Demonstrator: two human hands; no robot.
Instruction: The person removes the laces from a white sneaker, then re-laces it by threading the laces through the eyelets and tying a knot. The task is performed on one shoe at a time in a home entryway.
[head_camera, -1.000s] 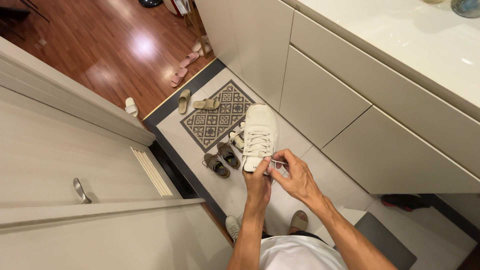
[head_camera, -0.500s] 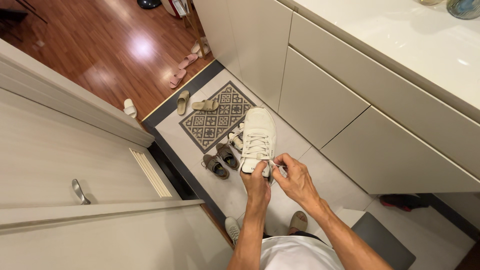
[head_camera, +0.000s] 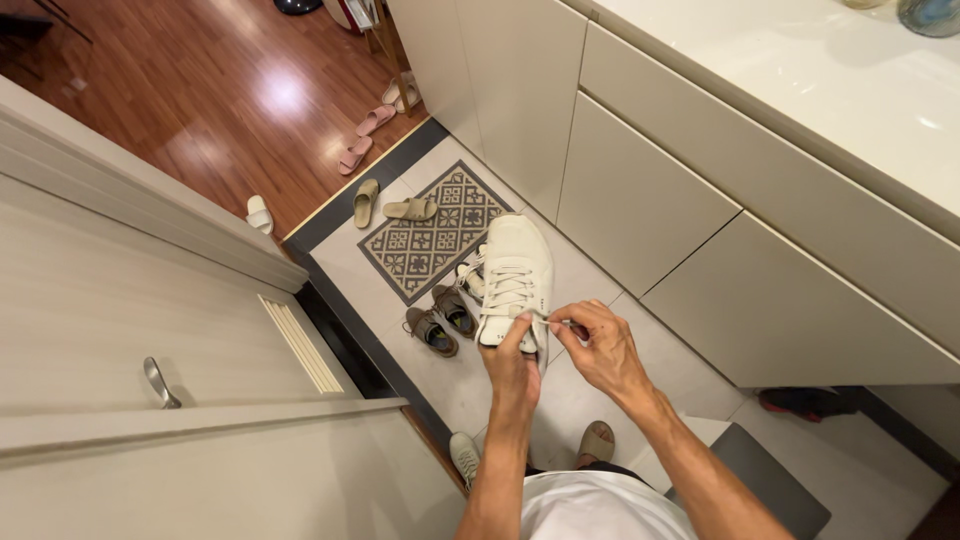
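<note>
I hold a cream-white laced sneaker (head_camera: 516, 268) in the air above the entry floor, toe pointing away from me. My left hand (head_camera: 512, 365) grips its heel end from below, thumb up against the tongue. My right hand (head_camera: 600, 345) pinches the end of a white shoelace (head_camera: 553, 322) at the shoe's top eyelets, pulled slightly to the right.
Cream cabinet doors (head_camera: 640, 200) and a white counter (head_camera: 840, 80) stand to the right. A door with a metal handle (head_camera: 160, 382) is at left. On the floor lie a patterned mat (head_camera: 425, 240), brown shoes (head_camera: 443, 320), tan slippers (head_camera: 395, 207), pink slippers (head_camera: 365, 135) and another white sneaker (head_camera: 472, 280).
My right hand has shifted a little to the right, drawing the lace end out from the shoe. The left hand keeps its grip on the heel.
</note>
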